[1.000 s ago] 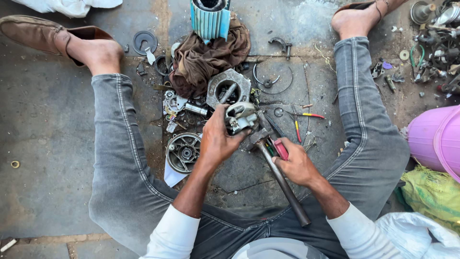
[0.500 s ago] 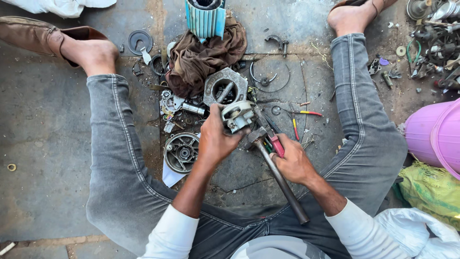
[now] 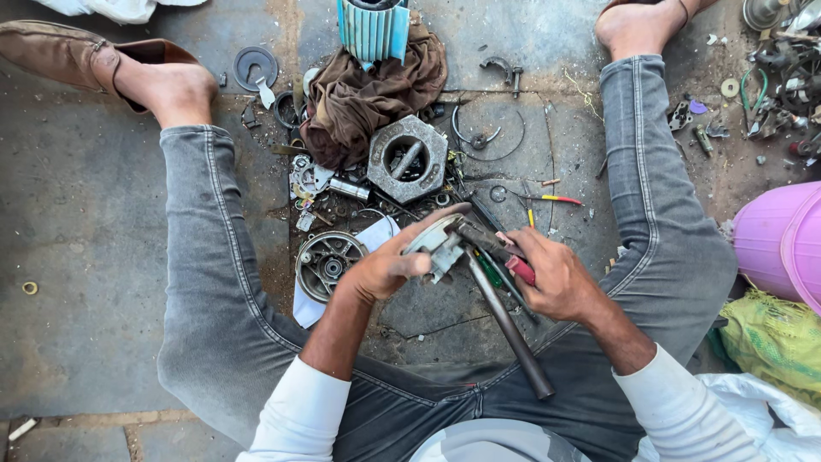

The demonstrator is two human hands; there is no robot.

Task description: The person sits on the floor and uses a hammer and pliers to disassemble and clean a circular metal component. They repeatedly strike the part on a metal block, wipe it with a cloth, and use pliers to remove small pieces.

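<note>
We look down between our own knees, grey jeans spread wide on the concrete floor (image 3: 77,214). Closest to us, a long metal pipe (image 3: 509,325) slants from near our lap up toward the hands. Our left hand (image 3: 385,265) is clenched around a small grey metal part (image 3: 436,244), thumb and fingers wrapped over its curved top, holding it just above the floor. Our right hand (image 3: 552,278) grips a red-handled tool (image 3: 517,267) together with the upper end of the pipe, fingers closed tight; the tool's tip presses against the metal part. Just left of the left hand lies a round wheel-like casting (image 3: 325,261), partly on a scrap of white paper (image 3: 308,304). Beyond the hands sits an octagonal metal housing (image 3: 408,158) with a hole in its middle, touching a crumpled brown rag (image 3: 359,98). On the rag stands a ribbed blue cylinder (image 3: 374,30). Small screwdrivers (image 3: 556,198) lie right of the housing. Far right, a pink plastic tub (image 3: 774,239) shows at the edge.
</note>
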